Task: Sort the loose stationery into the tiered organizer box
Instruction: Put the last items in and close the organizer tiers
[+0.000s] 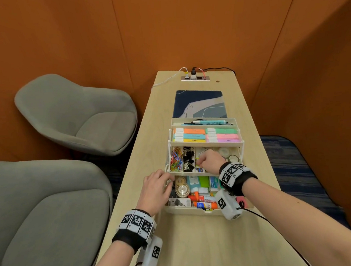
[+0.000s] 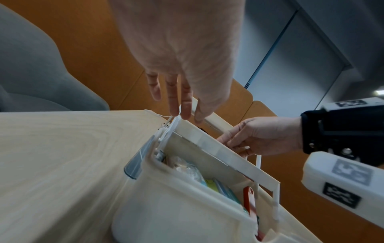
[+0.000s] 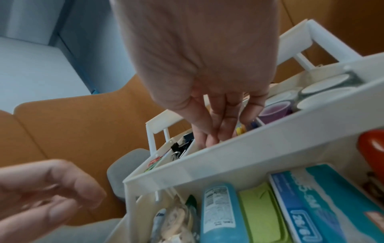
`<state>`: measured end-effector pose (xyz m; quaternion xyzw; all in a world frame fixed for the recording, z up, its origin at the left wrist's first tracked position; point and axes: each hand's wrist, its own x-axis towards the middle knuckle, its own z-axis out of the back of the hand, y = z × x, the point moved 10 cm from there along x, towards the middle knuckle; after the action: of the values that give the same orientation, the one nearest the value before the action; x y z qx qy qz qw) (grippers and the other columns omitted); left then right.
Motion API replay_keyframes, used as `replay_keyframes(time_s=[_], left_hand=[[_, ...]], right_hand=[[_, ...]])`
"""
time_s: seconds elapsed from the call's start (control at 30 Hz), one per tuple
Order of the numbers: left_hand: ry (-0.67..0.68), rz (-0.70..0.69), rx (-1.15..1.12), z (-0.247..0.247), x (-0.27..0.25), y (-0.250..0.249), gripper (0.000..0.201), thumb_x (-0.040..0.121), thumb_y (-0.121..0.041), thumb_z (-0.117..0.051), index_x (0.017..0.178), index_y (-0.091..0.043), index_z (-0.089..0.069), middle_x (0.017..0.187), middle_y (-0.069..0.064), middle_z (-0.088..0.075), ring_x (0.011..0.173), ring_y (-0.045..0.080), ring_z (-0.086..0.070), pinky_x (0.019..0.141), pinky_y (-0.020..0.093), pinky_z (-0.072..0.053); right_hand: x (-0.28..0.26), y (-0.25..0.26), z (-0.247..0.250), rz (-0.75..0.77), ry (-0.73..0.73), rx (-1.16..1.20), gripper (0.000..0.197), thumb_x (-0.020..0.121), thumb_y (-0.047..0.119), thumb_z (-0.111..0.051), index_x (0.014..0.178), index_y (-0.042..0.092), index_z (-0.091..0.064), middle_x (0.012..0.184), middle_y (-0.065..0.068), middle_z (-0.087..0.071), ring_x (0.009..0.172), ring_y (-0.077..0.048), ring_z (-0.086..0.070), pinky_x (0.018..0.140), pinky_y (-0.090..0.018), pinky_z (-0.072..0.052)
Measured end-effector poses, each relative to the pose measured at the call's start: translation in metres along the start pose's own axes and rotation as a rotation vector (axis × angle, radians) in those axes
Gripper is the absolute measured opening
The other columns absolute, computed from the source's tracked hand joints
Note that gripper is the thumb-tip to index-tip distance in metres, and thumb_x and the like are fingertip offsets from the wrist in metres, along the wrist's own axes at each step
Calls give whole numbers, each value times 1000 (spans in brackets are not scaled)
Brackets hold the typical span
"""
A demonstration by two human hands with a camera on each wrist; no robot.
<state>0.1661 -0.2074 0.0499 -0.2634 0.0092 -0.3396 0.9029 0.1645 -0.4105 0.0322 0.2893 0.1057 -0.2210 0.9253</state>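
Note:
The white tiered organizer (image 1: 205, 210) stands open on the wooden table, stepped back in several tiers. My right hand (image 1: 205, 162) reaches down into a middle compartment of the third tray (image 3: 228, 156), between the black binder clips (image 1: 188, 159) and the tape rolls (image 1: 228, 153). Its fingers (image 3: 214, 118) are bunched with the thumb, and the tips are hidden behind the tray's front wall. My left hand (image 1: 157, 186) is at the tray's left end, fingers (image 2: 173, 102) straight and touching the thin white hinge arm (image 2: 168, 131). A pink tape roll (image 1: 242, 200) lies on the table by my right wrist.
Highlighters (image 1: 206, 135) fill the second tier, pens the top one. The bottom tier holds a blue glue bottle (image 3: 220, 212), a green pad and boxes. A blue mat (image 1: 199, 104) and a power strip (image 1: 195, 78) lie beyond. Two grey chairs (image 1: 75, 115) stand left.

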Motion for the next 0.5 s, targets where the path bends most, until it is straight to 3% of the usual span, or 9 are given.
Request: replay_keyframes(time_s=[0.1,0.2,0.5], left_hand=[[-24,9,4,5,1,1,14,94,-23,-52,102,-27,-63,99,-12,-55,97,9,-52,87,28,-34],[-27,16,-4,8,2,2,14,94,-23,-52,102,-26,-63,98,-12,-56,96,8,-52,87,27,-33],[-48,18,12,13,-4,13,13,92,-20,-54,99,-25,-64,92,-13,-54,93,12,-55,81,29,-33]], right_hand=[[-3,3,11,40,-91,-39,35,84,2,-47,103,19,-71,116,-4,-63,107,-25,-59,94,-40,-49],[-4,6,6,103,-31,-188,44,86,1,-44,120,23,-63,127,-8,-50,120,-27,-47,101,-43,-41],[-16,16,7,176,-75,-382,43,88,6,-45,123,27,-61,124,-6,-49,117,-25,-44,99,-43,-38]])
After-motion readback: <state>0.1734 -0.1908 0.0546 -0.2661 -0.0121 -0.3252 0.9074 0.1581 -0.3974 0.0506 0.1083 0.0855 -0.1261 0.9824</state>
